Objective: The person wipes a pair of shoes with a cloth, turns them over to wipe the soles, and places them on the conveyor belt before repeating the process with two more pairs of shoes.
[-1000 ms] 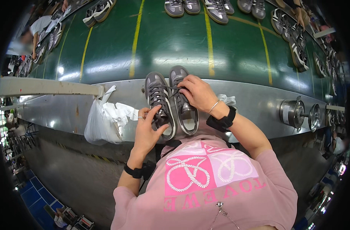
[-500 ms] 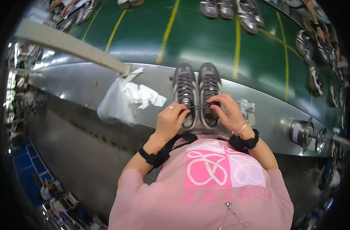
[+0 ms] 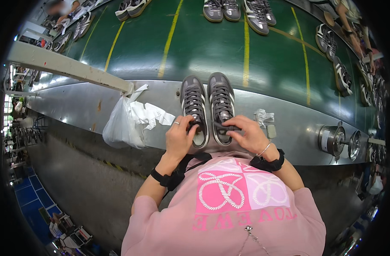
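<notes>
Two grey sneakers with pale side stripes stand side by side, toes away from me: a left shoe (image 3: pixel 193 94) and a right shoe (image 3: pixel 221 97). Over the left shoe's opening, my left hand (image 3: pixel 178 137) is closed, thumb and fingers pinching a dark shoelace that is partly hidden. My right hand (image 3: pixel 251 137) reaches the right shoe's collar from the right, its thumb and index finger closed on a dark shoelace (image 3: pixel 219 126). Both shoes are laced up the front.
The shoes rest on a metal ledge (image 3: pixel 284 128) beside a green belt (image 3: pixel 195 47) with yellow lines, carrying more sneakers (image 3: pixel 257 17). A plastic bag (image 3: pixel 122 126) and white paper (image 3: pixel 150 115) lie left. Crumpled paper (image 3: pixel 263 117) and a metal tape holder (image 3: pixel 331 141) lie right. Other people work across the belt.
The dark lace stretched between my hands across the two shoes no longer spans the gap. Each hand is now over its own shoe. The view has shifted slightly, and more sneakers show upper left.
</notes>
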{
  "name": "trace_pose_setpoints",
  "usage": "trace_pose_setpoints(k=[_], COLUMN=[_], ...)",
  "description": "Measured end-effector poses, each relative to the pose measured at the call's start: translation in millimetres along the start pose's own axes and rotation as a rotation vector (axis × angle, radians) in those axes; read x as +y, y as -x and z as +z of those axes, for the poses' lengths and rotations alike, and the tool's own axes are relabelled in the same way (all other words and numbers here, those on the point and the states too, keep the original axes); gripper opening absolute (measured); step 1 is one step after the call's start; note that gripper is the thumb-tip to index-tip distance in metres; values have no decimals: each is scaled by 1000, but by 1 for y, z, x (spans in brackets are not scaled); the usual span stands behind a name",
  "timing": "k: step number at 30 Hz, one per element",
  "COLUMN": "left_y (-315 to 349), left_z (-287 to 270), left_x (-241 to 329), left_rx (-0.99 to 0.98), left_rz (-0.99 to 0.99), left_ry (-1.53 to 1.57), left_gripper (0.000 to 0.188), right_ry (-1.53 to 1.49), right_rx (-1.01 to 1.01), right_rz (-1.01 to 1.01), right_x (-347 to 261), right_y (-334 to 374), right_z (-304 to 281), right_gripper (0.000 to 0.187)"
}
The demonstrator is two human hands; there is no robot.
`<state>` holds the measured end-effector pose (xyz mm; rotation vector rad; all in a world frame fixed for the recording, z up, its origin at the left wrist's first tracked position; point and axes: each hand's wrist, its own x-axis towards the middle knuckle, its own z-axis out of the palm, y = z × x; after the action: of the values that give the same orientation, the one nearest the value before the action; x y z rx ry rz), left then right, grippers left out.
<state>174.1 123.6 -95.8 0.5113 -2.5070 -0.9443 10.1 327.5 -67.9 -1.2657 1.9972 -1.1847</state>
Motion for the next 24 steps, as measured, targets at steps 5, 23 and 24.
trace_pose_setpoints(k=[5, 23, 24], left_y=[-3, 12, 14], left_z=[-1, -3, -2], left_x=[-2, -12, -16], left_rx=[4, -62, -115], left_rz=[-13, -156, -232], left_ry=[3, 15, 17], left_gripper=[24, 53, 61], right_ry=[29, -31, -31], right_rx=[-81, 150, 150], right_rz=[-15, -74, -73], right_x=[-4, 17, 17], right_y=[4, 13, 13], right_z=[-1, 19, 16], right_gripper=[33, 15, 15])
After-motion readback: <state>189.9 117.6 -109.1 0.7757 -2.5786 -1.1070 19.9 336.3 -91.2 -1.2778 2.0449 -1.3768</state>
